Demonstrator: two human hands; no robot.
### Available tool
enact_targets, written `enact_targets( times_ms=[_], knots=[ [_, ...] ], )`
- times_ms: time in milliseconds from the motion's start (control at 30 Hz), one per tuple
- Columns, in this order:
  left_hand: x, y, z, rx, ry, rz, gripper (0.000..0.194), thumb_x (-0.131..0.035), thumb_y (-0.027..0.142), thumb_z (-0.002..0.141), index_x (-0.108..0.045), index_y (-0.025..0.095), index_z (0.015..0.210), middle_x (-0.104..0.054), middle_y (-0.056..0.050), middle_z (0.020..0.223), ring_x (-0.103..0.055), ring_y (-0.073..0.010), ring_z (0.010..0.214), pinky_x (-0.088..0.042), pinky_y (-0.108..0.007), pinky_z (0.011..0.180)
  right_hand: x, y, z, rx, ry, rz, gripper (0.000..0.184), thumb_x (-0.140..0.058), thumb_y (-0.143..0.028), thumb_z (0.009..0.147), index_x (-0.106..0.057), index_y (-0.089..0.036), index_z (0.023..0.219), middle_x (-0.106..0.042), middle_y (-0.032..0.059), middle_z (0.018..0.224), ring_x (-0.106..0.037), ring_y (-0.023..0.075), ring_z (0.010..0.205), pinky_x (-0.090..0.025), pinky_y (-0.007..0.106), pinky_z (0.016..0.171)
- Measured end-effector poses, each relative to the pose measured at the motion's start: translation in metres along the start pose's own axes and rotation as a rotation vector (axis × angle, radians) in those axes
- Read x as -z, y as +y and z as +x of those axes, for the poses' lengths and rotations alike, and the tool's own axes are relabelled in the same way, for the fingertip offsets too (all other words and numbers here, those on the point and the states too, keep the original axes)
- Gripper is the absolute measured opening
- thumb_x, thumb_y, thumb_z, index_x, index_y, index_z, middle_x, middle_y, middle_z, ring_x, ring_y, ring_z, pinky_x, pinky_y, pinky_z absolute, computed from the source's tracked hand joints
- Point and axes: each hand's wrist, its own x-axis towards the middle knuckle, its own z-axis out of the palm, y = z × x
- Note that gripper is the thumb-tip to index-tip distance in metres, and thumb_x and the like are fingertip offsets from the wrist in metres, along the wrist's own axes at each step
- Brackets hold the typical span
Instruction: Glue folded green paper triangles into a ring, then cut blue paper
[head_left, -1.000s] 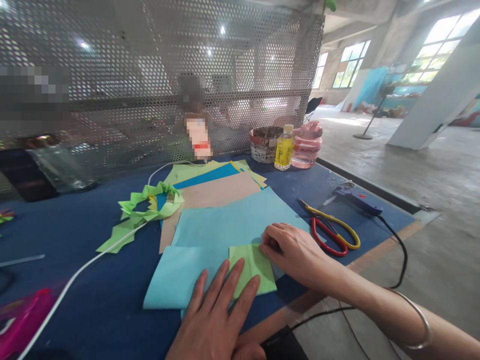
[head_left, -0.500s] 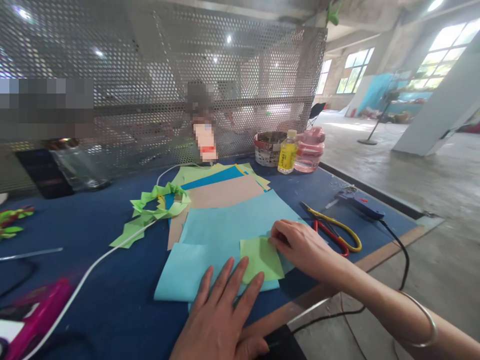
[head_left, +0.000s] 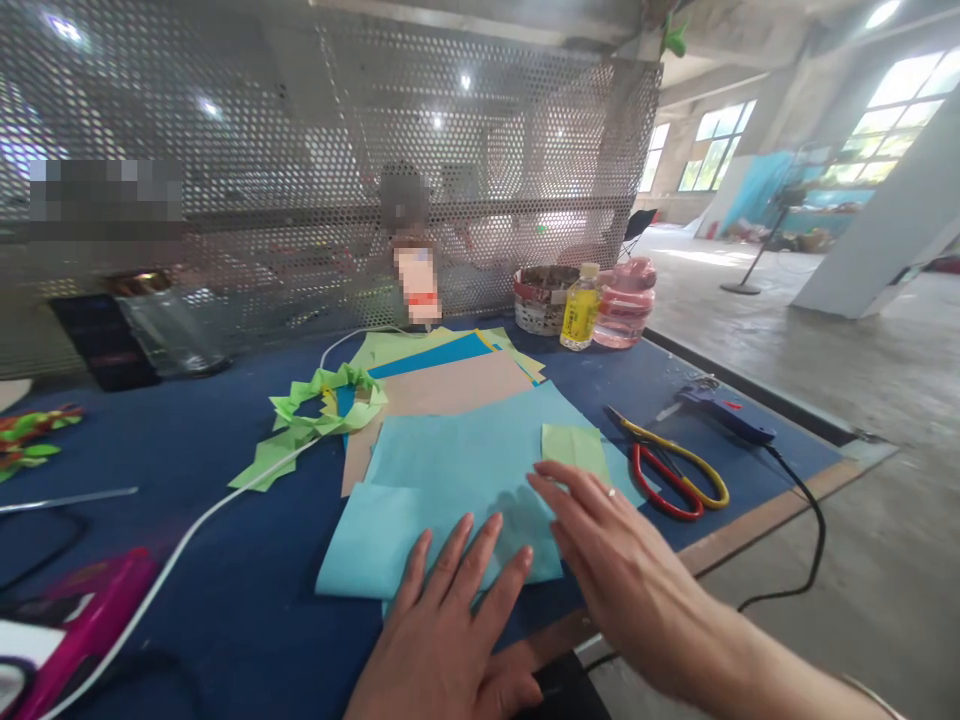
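Note:
My left hand (head_left: 450, 610) lies flat, fingers spread, on the near edge of a folded light blue paper sheet (head_left: 375, 540). My right hand (head_left: 607, 550) hovers open just right of it, fingers stretched out over the larger light blue sheet (head_left: 465, 450). A small folded green paper (head_left: 574, 447) lies on that sheet just beyond my right fingertips, apart from them. Neither hand holds anything.
Red-and-yellow scissors (head_left: 675, 470) and a blue glue gun (head_left: 724, 412) with black cord lie to the right. A green folded paper chain (head_left: 315, 410), stacked coloured sheets (head_left: 442, 370), a yellow bottle (head_left: 580, 312), a pink jug (head_left: 622, 300) and a perforated metal screen (head_left: 337, 180) are behind. A pink tool (head_left: 67, 630) sits near left.
My right hand let go of the green paper, which now lies farther back and right. The right hand opened and drew back toward me. The left hand stayed flat on the blue sheet.

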Motion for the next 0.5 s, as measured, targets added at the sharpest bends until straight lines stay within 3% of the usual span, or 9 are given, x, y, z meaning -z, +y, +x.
enact_targets(
  times_ms=[100,233,367,500],
  knots=[
    [0.003,0.001,0.002,0.011,-0.007,-0.012,0.066,-0.034,0.059,0.092,-0.022,0.027,0.149,-0.043,-0.010,0.146,-0.040,-0.0327,0.132,-0.040,-0.049,0.098,-0.013,-0.016,-0.019,0.080,-0.001,0.002,0.045,-0.037,-0.016,0.093,-0.042,-0.011,0.138,-0.046,0.0157,0.143,-0.042,0.0255,0.132,-0.043,0.042,0.104],
    [0.002,0.001,0.001,-0.004,0.034,-0.018,0.072,-0.036,0.058,0.091,-0.019,0.019,0.150,-0.040,-0.011,0.148,-0.035,-0.0328,0.135,-0.035,-0.048,0.101,-0.028,-0.017,-0.032,0.247,-0.040,-0.028,0.073,-0.046,-0.050,0.092,-0.026,-0.008,0.148,-0.036,0.0164,0.148,-0.032,0.0279,0.138,-0.037,0.043,0.109],
    [0.002,0.001,0.000,-0.009,0.069,0.013,0.073,-0.040,0.056,0.090,-0.023,0.016,0.149,-0.037,-0.012,0.149,-0.031,-0.0336,0.136,-0.030,-0.048,0.104,-0.040,-0.011,-0.037,0.320,-0.007,-0.109,0.092,-0.038,-0.069,0.086,-0.018,-0.007,0.150,-0.035,0.0163,0.148,-0.031,0.0274,0.138,-0.039,0.041,0.108],
    [0.005,0.002,0.000,-0.017,0.064,0.060,0.074,-0.037,0.061,0.089,-0.029,0.016,0.147,-0.039,-0.013,0.148,-0.036,-0.0350,0.133,-0.030,-0.049,0.103,-0.046,-0.009,-0.038,0.349,0.041,-0.203,0.098,-0.032,-0.075,0.084,-0.015,-0.004,0.150,-0.037,0.0174,0.147,-0.035,0.0286,0.136,-0.044,0.041,0.104]
  ],
)
